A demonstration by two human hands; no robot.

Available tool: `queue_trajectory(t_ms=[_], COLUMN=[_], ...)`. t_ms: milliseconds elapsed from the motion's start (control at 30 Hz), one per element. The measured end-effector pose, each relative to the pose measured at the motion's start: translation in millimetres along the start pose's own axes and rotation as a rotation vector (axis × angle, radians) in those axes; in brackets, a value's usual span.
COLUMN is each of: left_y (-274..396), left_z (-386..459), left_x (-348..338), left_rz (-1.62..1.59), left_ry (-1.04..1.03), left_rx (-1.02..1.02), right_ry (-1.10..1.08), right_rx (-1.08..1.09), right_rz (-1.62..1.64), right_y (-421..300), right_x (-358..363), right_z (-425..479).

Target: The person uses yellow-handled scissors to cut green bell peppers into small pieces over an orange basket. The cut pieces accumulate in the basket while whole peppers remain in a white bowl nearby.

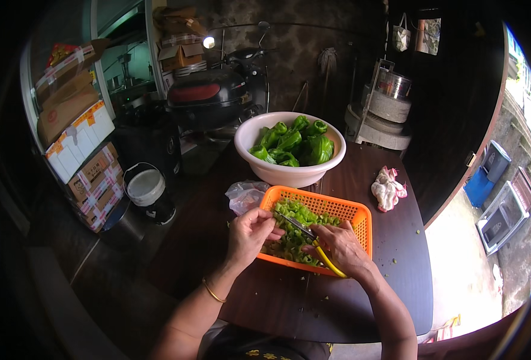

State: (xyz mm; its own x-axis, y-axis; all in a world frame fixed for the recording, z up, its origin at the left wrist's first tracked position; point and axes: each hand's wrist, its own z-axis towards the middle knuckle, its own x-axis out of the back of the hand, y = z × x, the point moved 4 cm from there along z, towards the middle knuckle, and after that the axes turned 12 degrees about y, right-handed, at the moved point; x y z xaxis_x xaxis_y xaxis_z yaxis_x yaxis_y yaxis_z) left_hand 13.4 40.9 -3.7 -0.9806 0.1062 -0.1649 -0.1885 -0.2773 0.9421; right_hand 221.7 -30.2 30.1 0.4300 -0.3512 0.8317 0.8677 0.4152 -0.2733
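Over an orange perforated plastic basket (365, 225), my right hand (339, 245) grips scissors with yellow handles (327, 259). Their blades point left, towards my left hand (254, 229), which is above the basket's left side with its fingers bent and thumb close to the fingertips. Whether something small is pinched there is too unclear to tell. Chopped green pepper pieces (297, 211) lie in the basket. Just behind it, a pale plastic basin (288, 174) holds several whole green peppers (290, 140).
A crumpled clear plastic bag (246, 197) lies left of the basket on the dark wooden table (265, 297). White gloves with pink edges (388, 189) rest at the right. A bucket (146, 189) stands on the floor at the left, and a scooter (211, 92) is behind the table.
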Motion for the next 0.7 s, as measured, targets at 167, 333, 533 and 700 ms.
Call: queue_trajectory(t_ms=[167,333,533,700], left_y=[4,5,5,0], left_z=[1,4,1,-3], left_x=[0,4,1,-3], left_rz=[0.002,0.003,-0.025,-0.051], left_ry=[0.0,0.032,0.052,-0.006], left_rx=[-0.007,-0.028,-0.038,-0.01], right_ry=[0.029,0.005,0.059,0.064], right_rx=[0.046,-0.008,0.042,0.04], right_rz=[0.004,0.028,-0.009,0.01], right_y=[12,13,4,2], right_x=[-8,-6,-4,-4], right_z=[-4,-3,-3,-2])
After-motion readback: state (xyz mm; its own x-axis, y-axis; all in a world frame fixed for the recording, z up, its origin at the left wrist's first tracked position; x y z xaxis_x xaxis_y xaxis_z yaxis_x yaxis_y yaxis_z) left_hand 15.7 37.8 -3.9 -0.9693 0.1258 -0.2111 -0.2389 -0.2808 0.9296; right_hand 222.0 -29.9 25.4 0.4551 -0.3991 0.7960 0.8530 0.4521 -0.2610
